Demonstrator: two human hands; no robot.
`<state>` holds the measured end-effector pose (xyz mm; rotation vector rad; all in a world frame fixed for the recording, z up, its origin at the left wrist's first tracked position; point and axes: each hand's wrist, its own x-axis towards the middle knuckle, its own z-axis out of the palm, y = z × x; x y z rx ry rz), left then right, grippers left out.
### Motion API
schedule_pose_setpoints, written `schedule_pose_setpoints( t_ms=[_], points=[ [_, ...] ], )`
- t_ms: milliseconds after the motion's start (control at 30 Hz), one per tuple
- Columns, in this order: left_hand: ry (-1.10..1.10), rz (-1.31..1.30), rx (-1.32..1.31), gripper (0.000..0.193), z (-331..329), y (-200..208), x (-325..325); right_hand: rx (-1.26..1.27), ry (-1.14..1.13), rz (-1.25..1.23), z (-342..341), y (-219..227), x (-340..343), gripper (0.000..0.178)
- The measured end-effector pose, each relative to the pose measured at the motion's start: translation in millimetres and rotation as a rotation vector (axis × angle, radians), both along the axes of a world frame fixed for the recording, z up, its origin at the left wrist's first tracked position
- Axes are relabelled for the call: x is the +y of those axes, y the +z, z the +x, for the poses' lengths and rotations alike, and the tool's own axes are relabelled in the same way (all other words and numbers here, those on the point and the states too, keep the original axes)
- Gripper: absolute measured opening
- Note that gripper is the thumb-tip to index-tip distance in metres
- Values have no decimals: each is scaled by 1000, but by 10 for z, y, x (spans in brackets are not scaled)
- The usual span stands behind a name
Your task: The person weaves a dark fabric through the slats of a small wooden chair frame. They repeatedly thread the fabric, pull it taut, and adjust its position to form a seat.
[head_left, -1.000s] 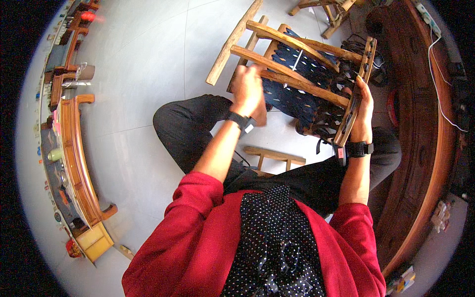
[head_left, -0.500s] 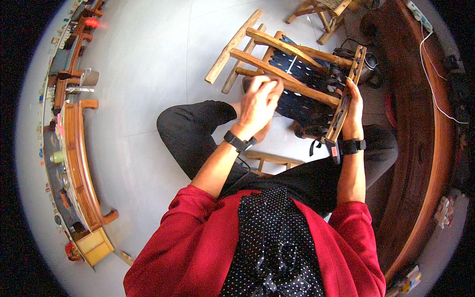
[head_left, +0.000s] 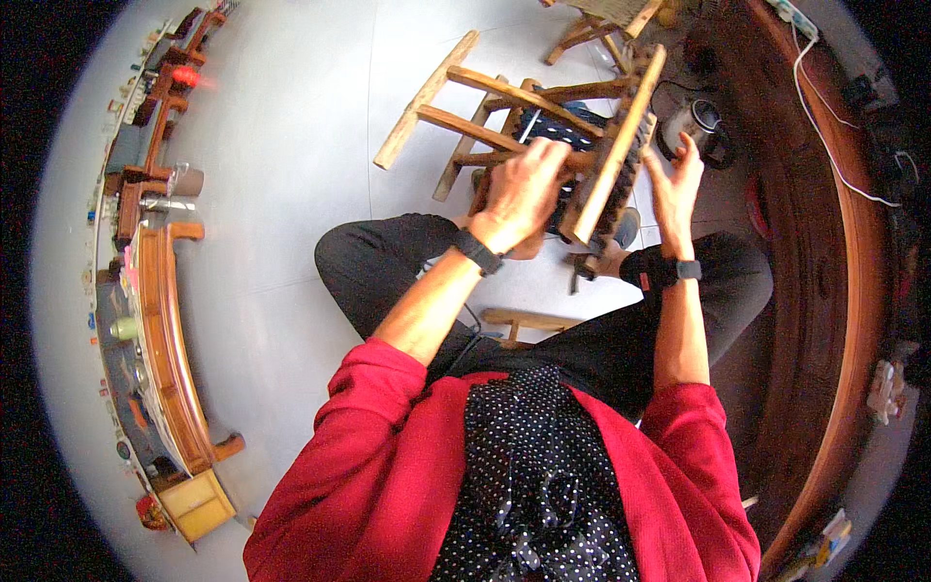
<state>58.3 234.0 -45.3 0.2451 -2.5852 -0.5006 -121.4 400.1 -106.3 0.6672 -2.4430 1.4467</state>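
Note:
A wooden folding stool [head_left: 473, 80] with light brown legs is tilted in front of me, with dark blue webbing woven across its frame. My left hand [head_left: 524, 194] is closed around the frame near the middle, beside the webbing; its fingertips are partly hidden. At the stool's right end, a long top bar [head_left: 621, 145] slants toward me. My right hand [head_left: 676, 189] is just right of that bar, thumb and fingers spread, holding nothing. Dark strap ends [head_left: 580, 274] hang below the bar.
Another wooden stool [head_left: 601, 31] with a woven seat stands at the far side. A metal kettle [head_left: 693, 121] sits on the floor by the dark wooden cabinet [head_left: 815, 291] at right. Under my legs is a low wooden stool [head_left: 529, 320]. Wooden furniture [head_left: 165, 330] lines the left.
The stool has turned, its right-hand bar swinging up and showing its side edge. My right hand has let go of that bar and spread its fingers. My left hand has moved slightly right onto the frame.

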Motion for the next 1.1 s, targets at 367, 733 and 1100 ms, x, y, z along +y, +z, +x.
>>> schedule_pose_setpoints(
  t_ms=[367,733,1100],
  points=[
    [-60,4,0,50,508,782,-308,-942,504,-341,582,45,-316,72],
    [-174,38,125,27,486,1937,-370,245,263,114,548,1146,627,60],
    [-831,677,-58,35,-59,2181,-362,456,722,76,474,2695,916,117]
  ],
)
